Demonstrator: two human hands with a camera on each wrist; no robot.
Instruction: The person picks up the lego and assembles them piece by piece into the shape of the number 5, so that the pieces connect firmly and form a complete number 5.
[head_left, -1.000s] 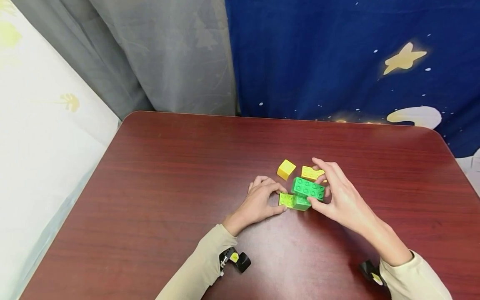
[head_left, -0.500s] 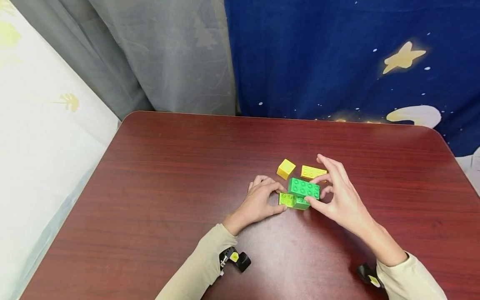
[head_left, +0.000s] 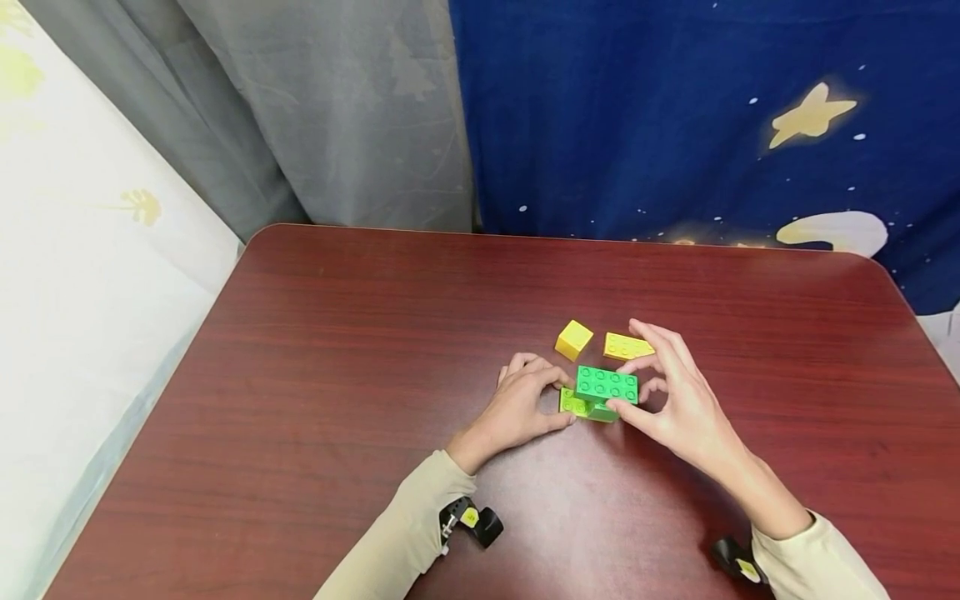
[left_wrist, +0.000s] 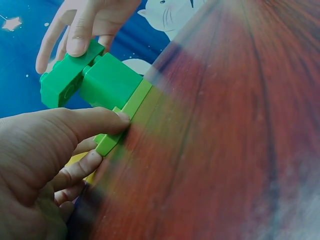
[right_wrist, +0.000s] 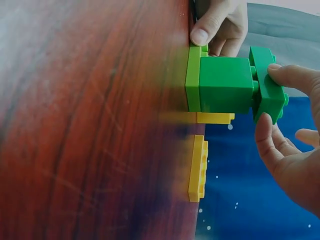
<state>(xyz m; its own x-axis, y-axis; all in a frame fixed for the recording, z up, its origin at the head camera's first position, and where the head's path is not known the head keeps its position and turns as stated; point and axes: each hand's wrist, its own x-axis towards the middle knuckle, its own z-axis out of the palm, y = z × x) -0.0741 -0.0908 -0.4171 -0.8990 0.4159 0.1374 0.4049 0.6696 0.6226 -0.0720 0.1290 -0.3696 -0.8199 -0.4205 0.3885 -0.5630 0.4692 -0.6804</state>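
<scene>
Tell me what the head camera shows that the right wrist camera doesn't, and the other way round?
Only the head view shows the tan sleeves and the yellow star on the blue cloth. Only the right wrist view shows the studded gap between the upper green brick and the lower green brick. Both show the right-hand grip on the upper green brick, the left-hand grip on the lime plate, and two yellow bricks.

No readable text anywhere! There's a yellow sticker (head_left: 470,517) on the black left-wrist camera (head_left: 490,527), a dark mark on it, far too small to make out!
</scene>
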